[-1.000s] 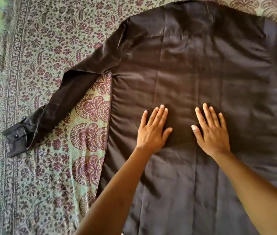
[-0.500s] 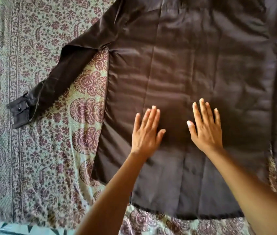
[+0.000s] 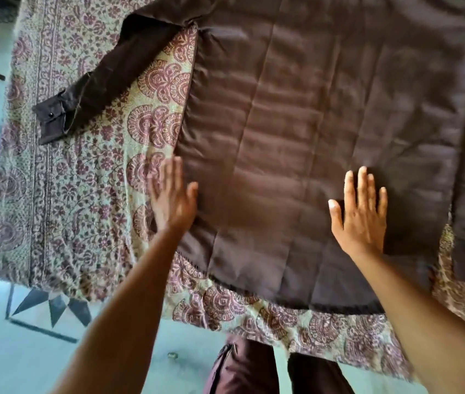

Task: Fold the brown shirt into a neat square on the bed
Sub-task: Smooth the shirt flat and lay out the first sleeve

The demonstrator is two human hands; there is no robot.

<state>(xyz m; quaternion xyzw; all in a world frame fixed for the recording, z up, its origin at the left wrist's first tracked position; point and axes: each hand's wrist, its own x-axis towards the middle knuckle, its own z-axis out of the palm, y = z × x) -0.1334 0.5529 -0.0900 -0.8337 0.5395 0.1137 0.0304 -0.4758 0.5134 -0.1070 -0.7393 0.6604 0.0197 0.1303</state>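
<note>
A dark brown long-sleeved cotton shirt (image 3: 296, 137) lay spread flat on the bed, its hem near the mattress's front edge and one buttoned-cuff sleeve (image 3: 52, 120) angled out to the left. The person's right hand (image 3: 360, 214) pressed flat on the shirt's lower body, fingers straight and slightly spread, thumb held out. The left hand (image 3: 173, 200) – blurred – lay across the shirt's left side edge, fingers straight and close together, thumb apart. Beneath was a green and maroon paisley bedspread (image 3: 69, 194); beyond it, a pale tiled floor (image 3: 12, 351) and the person's dark trousers (image 3: 242, 368).
</note>
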